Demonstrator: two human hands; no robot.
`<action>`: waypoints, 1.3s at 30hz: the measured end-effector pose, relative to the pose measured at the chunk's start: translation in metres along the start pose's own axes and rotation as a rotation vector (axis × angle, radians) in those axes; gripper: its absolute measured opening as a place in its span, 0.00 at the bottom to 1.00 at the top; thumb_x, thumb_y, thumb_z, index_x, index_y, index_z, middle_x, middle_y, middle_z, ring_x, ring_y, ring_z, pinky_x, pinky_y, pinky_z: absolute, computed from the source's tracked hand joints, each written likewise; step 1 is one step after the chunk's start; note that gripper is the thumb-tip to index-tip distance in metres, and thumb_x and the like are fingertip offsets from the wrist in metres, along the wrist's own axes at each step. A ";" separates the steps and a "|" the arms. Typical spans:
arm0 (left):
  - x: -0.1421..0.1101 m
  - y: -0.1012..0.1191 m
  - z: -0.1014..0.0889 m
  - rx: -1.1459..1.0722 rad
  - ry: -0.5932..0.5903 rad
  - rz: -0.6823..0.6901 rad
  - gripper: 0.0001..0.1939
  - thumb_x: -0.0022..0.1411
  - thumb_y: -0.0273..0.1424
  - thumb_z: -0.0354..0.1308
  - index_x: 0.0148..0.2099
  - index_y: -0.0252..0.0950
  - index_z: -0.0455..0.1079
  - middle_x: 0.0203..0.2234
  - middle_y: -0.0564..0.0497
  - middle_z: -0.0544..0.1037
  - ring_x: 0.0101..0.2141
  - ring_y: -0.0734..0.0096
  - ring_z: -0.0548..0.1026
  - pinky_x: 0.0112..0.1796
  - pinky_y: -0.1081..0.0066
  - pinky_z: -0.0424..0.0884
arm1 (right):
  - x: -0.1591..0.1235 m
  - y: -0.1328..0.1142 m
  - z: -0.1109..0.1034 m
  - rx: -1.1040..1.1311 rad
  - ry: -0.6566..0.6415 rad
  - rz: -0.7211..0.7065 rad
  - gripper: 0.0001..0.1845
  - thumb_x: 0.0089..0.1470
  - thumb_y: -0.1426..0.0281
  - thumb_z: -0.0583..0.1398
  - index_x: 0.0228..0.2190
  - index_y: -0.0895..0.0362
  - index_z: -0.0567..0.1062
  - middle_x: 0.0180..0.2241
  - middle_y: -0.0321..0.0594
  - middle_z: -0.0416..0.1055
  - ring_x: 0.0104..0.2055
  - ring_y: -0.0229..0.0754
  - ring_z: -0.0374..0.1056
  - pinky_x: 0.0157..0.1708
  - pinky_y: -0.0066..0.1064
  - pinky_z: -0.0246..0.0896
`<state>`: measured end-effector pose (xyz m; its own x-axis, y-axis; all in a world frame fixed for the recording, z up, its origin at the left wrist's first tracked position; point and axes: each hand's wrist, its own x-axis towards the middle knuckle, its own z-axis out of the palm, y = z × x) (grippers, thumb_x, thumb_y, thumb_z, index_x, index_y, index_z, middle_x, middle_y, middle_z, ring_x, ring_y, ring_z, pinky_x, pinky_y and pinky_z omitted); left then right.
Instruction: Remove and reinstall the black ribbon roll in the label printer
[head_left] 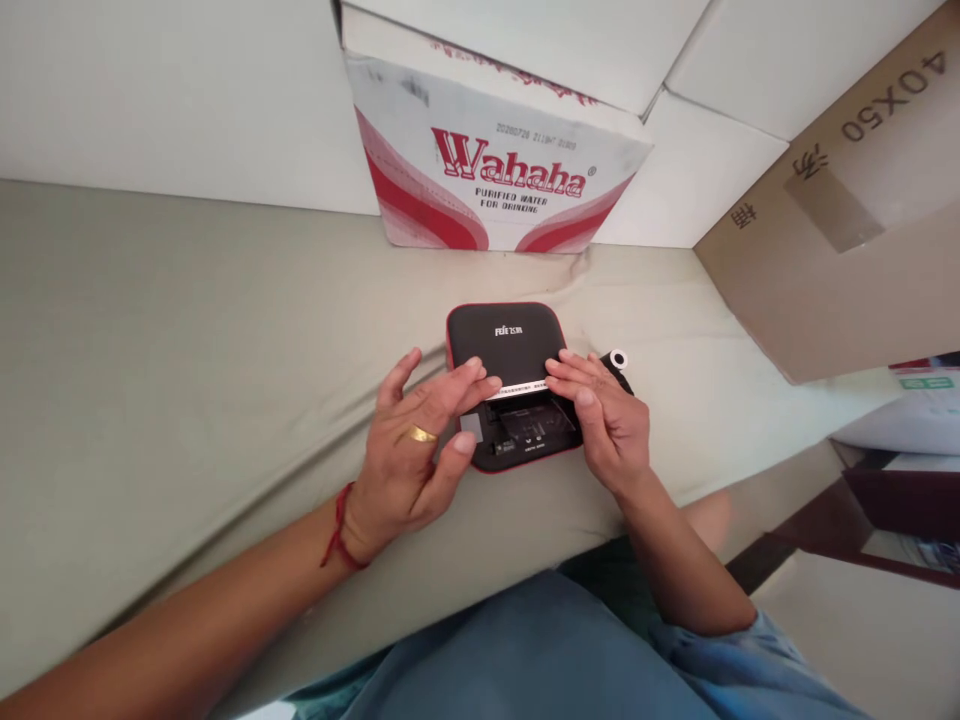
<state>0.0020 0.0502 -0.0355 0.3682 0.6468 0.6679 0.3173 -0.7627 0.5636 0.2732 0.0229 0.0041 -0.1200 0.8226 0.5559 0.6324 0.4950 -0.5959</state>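
A small black printer-like device (517, 345) with rounded corners and a red edge lies flat on the cloth-covered surface. FEIE is printed on its far half, and a white strip (517, 389) crosses its middle. Nearer me is a dark recessed part (536, 425) with small markings. My left hand (416, 440), with a gold ring and a red string bracelet, is open over the device's left side, fingertips by the white strip. My right hand (607, 415) is open too, its straight fingers on the right edge. Behind it sits a black cylinder with a white ring-shaped end (619, 359), partly hidden.
A white and red Wahaha water carton (510, 180) stands beyond the device, against white boxes (172, 100). At the right is a large brown carton (847, 200). The pale green cloth (187, 350) has folds running across it. Dark shelving (892, 510) appears at lower right.
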 end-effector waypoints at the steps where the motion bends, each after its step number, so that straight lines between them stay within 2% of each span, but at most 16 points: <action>1: 0.001 -0.001 0.000 0.002 -0.002 0.004 0.37 0.86 0.32 0.52 0.90 0.48 0.53 0.64 0.48 0.91 0.66 0.56 0.87 0.83 0.44 0.56 | 0.001 -0.001 0.001 -0.007 0.016 0.003 0.20 0.84 0.67 0.58 0.52 0.46 0.92 0.57 0.39 0.92 0.67 0.49 0.86 0.77 0.53 0.72; 4: 0.002 -0.005 0.001 -0.016 -0.002 0.006 0.37 0.85 0.30 0.53 0.89 0.50 0.54 0.62 0.49 0.92 0.65 0.55 0.87 0.82 0.41 0.60 | 0.000 -0.008 0.005 -0.037 0.062 0.024 0.20 0.84 0.67 0.57 0.50 0.46 0.91 0.56 0.40 0.93 0.66 0.50 0.87 0.77 0.54 0.71; 7: 0.000 -0.010 0.005 -0.142 0.001 -0.020 0.37 0.84 0.28 0.57 0.88 0.51 0.56 0.62 0.48 0.92 0.67 0.55 0.86 0.81 0.43 0.64 | -0.011 -0.020 0.006 -0.044 0.115 0.000 0.21 0.84 0.67 0.56 0.50 0.47 0.91 0.56 0.41 0.93 0.65 0.52 0.87 0.78 0.57 0.70; 9: -0.004 -0.013 0.008 -0.250 0.016 -0.065 0.37 0.84 0.30 0.58 0.87 0.50 0.57 0.68 0.44 0.87 0.74 0.53 0.81 0.82 0.42 0.62 | -0.023 -0.026 0.004 -0.052 0.112 -0.069 0.21 0.83 0.69 0.56 0.52 0.47 0.90 0.56 0.41 0.93 0.65 0.52 0.87 0.80 0.59 0.68; 10: -0.006 -0.014 0.009 -0.298 0.025 -0.100 0.37 0.84 0.32 0.60 0.87 0.50 0.57 0.74 0.43 0.82 0.78 0.50 0.75 0.84 0.40 0.59 | -0.030 -0.029 0.002 -0.063 0.092 -0.107 0.20 0.82 0.69 0.56 0.54 0.47 0.90 0.56 0.41 0.92 0.66 0.52 0.87 0.81 0.59 0.66; 12: -0.008 -0.019 0.013 -0.413 0.035 -0.200 0.41 0.82 0.39 0.66 0.89 0.54 0.55 0.86 0.45 0.65 0.86 0.43 0.59 0.86 0.37 0.50 | -0.042 -0.031 -0.002 -0.089 0.047 -0.166 0.21 0.80 0.71 0.57 0.57 0.47 0.89 0.56 0.41 0.92 0.66 0.52 0.87 0.81 0.59 0.66; 14: -0.009 -0.024 0.017 -0.595 0.020 -0.322 0.51 0.77 0.46 0.72 0.90 0.61 0.50 0.91 0.52 0.49 0.89 0.40 0.46 0.87 0.36 0.42 | -0.052 -0.030 -0.006 -0.107 0.019 -0.190 0.22 0.79 0.72 0.57 0.61 0.48 0.88 0.57 0.43 0.92 0.66 0.52 0.87 0.80 0.58 0.69; 15: -0.009 -0.026 0.019 -0.705 0.009 -0.377 0.55 0.74 0.47 0.75 0.90 0.64 0.47 0.92 0.55 0.45 0.90 0.40 0.43 0.87 0.36 0.41 | -0.056 -0.029 -0.007 -0.113 0.013 -0.194 0.23 0.79 0.72 0.57 0.63 0.48 0.87 0.58 0.44 0.92 0.67 0.52 0.86 0.79 0.58 0.70; 19: -0.007 -0.030 0.027 -1.017 -0.027 -0.499 0.62 0.69 0.47 0.78 0.90 0.69 0.42 0.92 0.61 0.45 0.90 0.43 0.40 0.87 0.38 0.41 | -0.062 -0.027 -0.006 -0.099 0.010 -0.193 0.24 0.79 0.71 0.58 0.67 0.49 0.85 0.60 0.47 0.91 0.69 0.52 0.85 0.77 0.58 0.74; 24: -0.006 -0.026 0.027 -1.074 0.022 -0.652 0.71 0.60 0.44 0.83 0.90 0.70 0.40 0.92 0.62 0.43 0.90 0.45 0.36 0.88 0.41 0.33 | -0.063 -0.029 -0.003 -0.061 0.020 -0.162 0.23 0.81 0.71 0.57 0.67 0.49 0.84 0.59 0.48 0.91 0.69 0.52 0.84 0.74 0.56 0.77; 29: -0.004 -0.021 0.025 -1.130 0.043 -0.761 0.73 0.56 0.38 0.83 0.90 0.71 0.40 0.91 0.62 0.45 0.90 0.46 0.37 0.88 0.41 0.35 | -0.061 -0.029 -0.006 -0.064 0.004 -0.167 0.23 0.79 0.72 0.58 0.65 0.51 0.85 0.59 0.46 0.91 0.69 0.49 0.84 0.79 0.53 0.72; 32: -0.004 -0.022 0.027 -1.134 0.050 -0.755 0.72 0.56 0.36 0.81 0.89 0.71 0.42 0.91 0.62 0.46 0.90 0.46 0.40 0.88 0.42 0.39 | -0.059 -0.029 -0.008 -0.099 -0.005 -0.176 0.23 0.77 0.74 0.59 0.64 0.50 0.86 0.57 0.43 0.92 0.67 0.49 0.86 0.80 0.54 0.69; 36: -0.007 -0.027 0.032 -1.061 0.020 -0.663 0.66 0.61 0.40 0.80 0.89 0.69 0.44 0.92 0.60 0.44 0.90 0.46 0.43 0.87 0.40 0.48 | -0.050 -0.033 -0.016 -0.145 -0.038 -0.175 0.21 0.75 0.73 0.61 0.60 0.48 0.88 0.54 0.42 0.93 0.61 0.52 0.89 0.73 0.56 0.78; 39: -0.009 -0.030 0.036 -1.003 0.010 -0.600 0.65 0.63 0.46 0.80 0.90 0.66 0.44 0.92 0.56 0.43 0.90 0.43 0.45 0.86 0.39 0.51 | -0.033 -0.038 -0.026 -0.104 -0.077 -0.157 0.17 0.77 0.72 0.60 0.53 0.48 0.89 0.50 0.41 0.94 0.56 0.52 0.91 0.67 0.53 0.82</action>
<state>0.0201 0.0671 -0.0757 0.3852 0.9078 0.1658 -0.3958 0.0002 0.9183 0.2731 -0.0302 0.0235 -0.2788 0.7583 0.5893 0.6764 0.5906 -0.4400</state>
